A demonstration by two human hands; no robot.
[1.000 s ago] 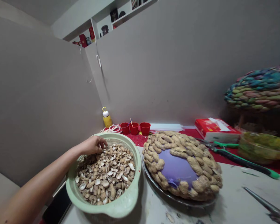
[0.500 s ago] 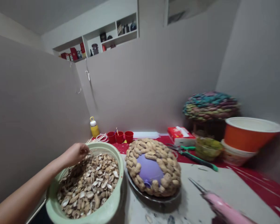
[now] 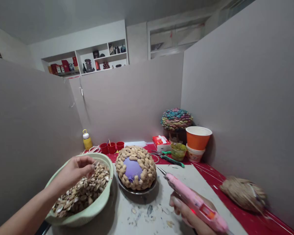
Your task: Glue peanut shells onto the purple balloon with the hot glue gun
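My right hand (image 3: 186,209) is wrapped round a pink hot glue gun (image 3: 186,192). A red light glows on its body, and its metal nozzle points up and left. Left of that nozzle, a purple balloon (image 3: 132,169) partly covered with peanuts (image 3: 147,166) rests in a shallow metal dish (image 3: 139,191). Over a pale green basket (image 3: 107,189) my left hand (image 3: 75,171) is closed, fingers and thumb drawn together; whatever is between them is too small to name. Peanut shells (image 3: 88,189) fill the basket beneath it.
Behind the balloon stand red cups (image 3: 111,148), a yellow bottle (image 3: 87,141), green-handled pliers (image 3: 171,160) and a greenish bowl (image 3: 178,151). Orange tubs (image 3: 198,138) and a colourful braided dome (image 3: 176,119) are at the back right. A twine bundle (image 3: 243,194) lies far right.
My view has swung right and tilted up. My left hand has turned and its fingers show more clearly over the shells. The glue gun and my right hand have come further into view.
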